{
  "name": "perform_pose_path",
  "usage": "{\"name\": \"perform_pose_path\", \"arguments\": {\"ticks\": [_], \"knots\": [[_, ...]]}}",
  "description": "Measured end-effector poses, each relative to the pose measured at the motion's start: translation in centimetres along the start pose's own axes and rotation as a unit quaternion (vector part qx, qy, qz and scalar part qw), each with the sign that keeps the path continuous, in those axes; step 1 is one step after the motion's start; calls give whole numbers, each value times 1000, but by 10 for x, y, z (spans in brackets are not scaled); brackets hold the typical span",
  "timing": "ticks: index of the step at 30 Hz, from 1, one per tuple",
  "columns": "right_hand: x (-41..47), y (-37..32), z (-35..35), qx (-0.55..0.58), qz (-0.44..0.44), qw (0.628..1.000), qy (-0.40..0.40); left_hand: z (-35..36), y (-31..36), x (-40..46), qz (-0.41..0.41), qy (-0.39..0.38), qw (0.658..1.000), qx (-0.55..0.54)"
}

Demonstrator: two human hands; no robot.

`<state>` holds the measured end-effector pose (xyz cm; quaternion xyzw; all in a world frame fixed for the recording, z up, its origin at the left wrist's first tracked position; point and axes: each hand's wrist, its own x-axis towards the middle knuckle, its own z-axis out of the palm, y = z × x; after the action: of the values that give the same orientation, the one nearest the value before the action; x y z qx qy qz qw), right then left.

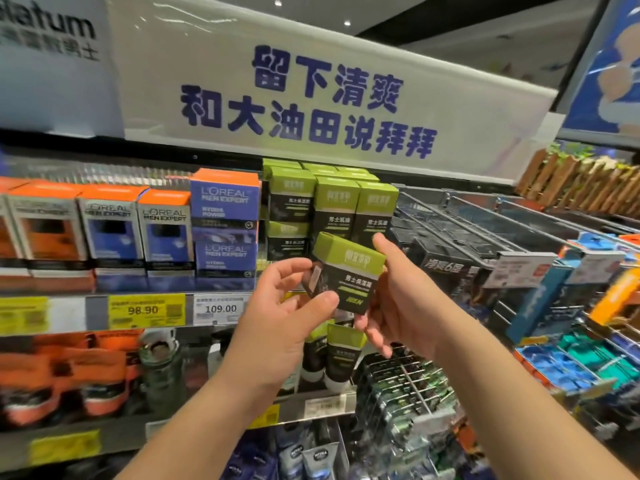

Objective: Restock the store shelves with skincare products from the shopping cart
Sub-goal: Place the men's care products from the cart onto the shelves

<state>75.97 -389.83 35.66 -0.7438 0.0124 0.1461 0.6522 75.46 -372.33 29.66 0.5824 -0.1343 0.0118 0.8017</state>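
Before the top shelf [225, 296], both hands hold one green-and-black box [346, 275] (tilted, top leaning toward eleven o'clock). Left hand [287, 306] pinches its lower corner with thumb and fingers; right hand [398, 299] cradles its far side, fingers curled beneath. Matching boxes [332, 202] stand at twelve o'clock.

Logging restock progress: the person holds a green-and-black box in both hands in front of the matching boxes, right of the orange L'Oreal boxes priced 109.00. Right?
Nearly. The head view shows both hands, left hand and right hand, holding the green-and-black box before the matching boxes, but the neighbouring L'Oreal boxes above the 109.00 tag are blue, not orange.
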Motion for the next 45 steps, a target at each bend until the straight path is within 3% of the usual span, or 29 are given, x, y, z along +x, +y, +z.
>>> {"name": "perform_pose_path", "arguments": {"ticks": [4, 6, 8, 12, 17, 20, 23, 26, 33, 45], "knots": [[2, -8, -1, -198, -128, 962, 136, 1, 4, 1, 2, 12, 1000, -17], [2, -13, -5, -246, -208, 940, 114, 0, 6, 1, 10, 11, 1000, -25], [5, -15, -7, -218, -234, 945, 59, -1, 8, 2, 11, 22, 999, -41], [17, -17, -4, -139, -251, 958, 28, -5, 10, 3, 15, 57, 997, -48], [31, -13, 6, -117, -280, 948, 99, -3, 7, -4, -20, 90, 985, -145], [39, -11, 16, -160, -287, 935, 132, 0, 9, -6, -68, 80, 971, -214], [49, -10, 22, -205, -286, 925, 143, -3, 12, -4, -120, 136, 940, -288], [57, -9, 26, -237, -288, 912, 173, -6, 19, -5, -137, 145, 922, -333], [64, -5, 38, -316, -300, 879, 192, -9, 25, -9, -148, 137, 919, -338], [61, -1, 38, -410, -330, 818, 233, -12, 27, -4, -138, 93, 946, -277]]}}
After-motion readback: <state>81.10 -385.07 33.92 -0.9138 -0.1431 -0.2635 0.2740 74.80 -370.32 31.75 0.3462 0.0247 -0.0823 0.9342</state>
